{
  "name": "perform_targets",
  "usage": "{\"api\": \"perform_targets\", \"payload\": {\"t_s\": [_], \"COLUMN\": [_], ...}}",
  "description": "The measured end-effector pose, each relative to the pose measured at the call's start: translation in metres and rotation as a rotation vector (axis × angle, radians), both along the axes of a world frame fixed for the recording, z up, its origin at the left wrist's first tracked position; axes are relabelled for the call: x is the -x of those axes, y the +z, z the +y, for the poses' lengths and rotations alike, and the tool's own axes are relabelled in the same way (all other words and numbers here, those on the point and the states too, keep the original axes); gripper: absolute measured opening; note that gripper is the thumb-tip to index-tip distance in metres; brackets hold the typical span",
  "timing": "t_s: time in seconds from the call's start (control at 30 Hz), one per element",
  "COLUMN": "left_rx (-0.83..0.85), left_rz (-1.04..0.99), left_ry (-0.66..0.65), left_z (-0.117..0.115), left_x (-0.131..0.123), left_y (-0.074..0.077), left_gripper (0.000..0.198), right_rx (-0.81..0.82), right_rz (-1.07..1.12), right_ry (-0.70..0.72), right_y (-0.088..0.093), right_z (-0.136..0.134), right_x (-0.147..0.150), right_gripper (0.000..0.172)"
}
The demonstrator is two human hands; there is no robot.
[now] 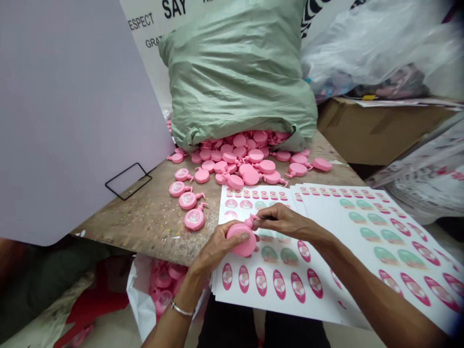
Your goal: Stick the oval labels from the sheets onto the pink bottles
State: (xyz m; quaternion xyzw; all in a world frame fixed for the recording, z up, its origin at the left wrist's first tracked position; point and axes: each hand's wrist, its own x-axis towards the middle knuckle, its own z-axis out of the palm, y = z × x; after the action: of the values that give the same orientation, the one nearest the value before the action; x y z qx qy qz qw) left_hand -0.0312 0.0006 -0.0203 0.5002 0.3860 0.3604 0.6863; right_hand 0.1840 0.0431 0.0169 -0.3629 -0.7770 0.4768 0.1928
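Left hand [217, 251] clenches smooth round pink plastic disc [241, 240]; right hand [286, 222] pinches its short stem between fingertips; both above stacked glossy white sticker sheets [319, 212], near right; more pink discs [235, 154] spill from green woven sack [235, 72] onto speckled wooden tabletop [145, 217], far.

Bubblegum-pink caps [235, 175] heap across a brown table [145, 227] flecked with pale speckles (tiny, like confetti). Behind them slumps a sage-green sack [235, 77]. White sheets [362, 212] carry rows of pink ovals [279, 284] and pale green ovals [384, 256]. A black-and-white striped cloth [310, 12] shows at the top edge. A lilac-grey board [72, 121] fills the left side.
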Motion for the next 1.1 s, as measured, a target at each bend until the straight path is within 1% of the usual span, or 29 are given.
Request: {"api": "perform_targets", "payload": {"t_s": [0.03,0.1,0.17,0.2,0.23,0.3,0.33,0.43,0.53,0.77,0.93,1.1], "left_rx": [0.080,0.154,0.134,0.111,0.094,0.089,0.096,0.099,0.069,0.056,0.032,0.027], "left_rz": [-0.062,-0.122,-0.108,-0.092,-0.078,-0.067,-0.070,-0.086,-0.093,-0.107,-0.097,-0.096], "left_ry": [0.064,0.260,0.435,0.490,0.520,0.538,0.539,0.535,0.535,0.532,0.533,0.547], "left_z": [-0.002,0.000,0.007,0.011,0.015,0.021,0.023,0.023,0.021,0.022,0.021,0.021], "left_x": [-0.001,0.002,0.008,0.011,0.013,0.015,0.014,0.013,0.012,0.014,0.014,0.013], "left_y": [-0.005,-0.015,-0.023,-0.027,-0.030,-0.036,-0.038,-0.045,-0.050,-0.054,-0.053,-0.054], "left_gripper": [0.036,0.038,0.041,0.043,0.045,0.048,0.049,0.050,0.047,0.048,0.046,0.046], "right_rx": [-0.034,-0.144,-0.312,-0.398,-0.474,-0.579,-0.602,-0.647,-0.676,-0.652,-0.672,-0.661], "right_rz": [0.000,-0.044,-0.173,-0.252,-0.323,-0.415,-0.431,-0.445,-0.427,-0.361,-0.361,-0.358], "right_ry": [-0.063,-0.261,-0.477,-0.552,-0.596,-0.609,-0.603,-0.583,-0.570,-0.524,-0.576,-0.560], "right_y": [-0.008,-0.029,-0.052,-0.062,-0.071,-0.084,-0.088,-0.095,-0.097,-0.099,-0.100,-0.101], "right_z": [0.002,0.007,0.014,0.016,0.018,0.020,0.020,0.019,0.019,0.022,0.022,0.024], "right_x": [0.006,0.020,0.035,0.042,0.049,0.058,0.061,0.063,0.059,0.055,0.056,0.055], "right_gripper": [0.033,0.030,0.026,0.022,0.018,0.012,0.011,0.014,0.013,0.011,0.013,0.012]}}
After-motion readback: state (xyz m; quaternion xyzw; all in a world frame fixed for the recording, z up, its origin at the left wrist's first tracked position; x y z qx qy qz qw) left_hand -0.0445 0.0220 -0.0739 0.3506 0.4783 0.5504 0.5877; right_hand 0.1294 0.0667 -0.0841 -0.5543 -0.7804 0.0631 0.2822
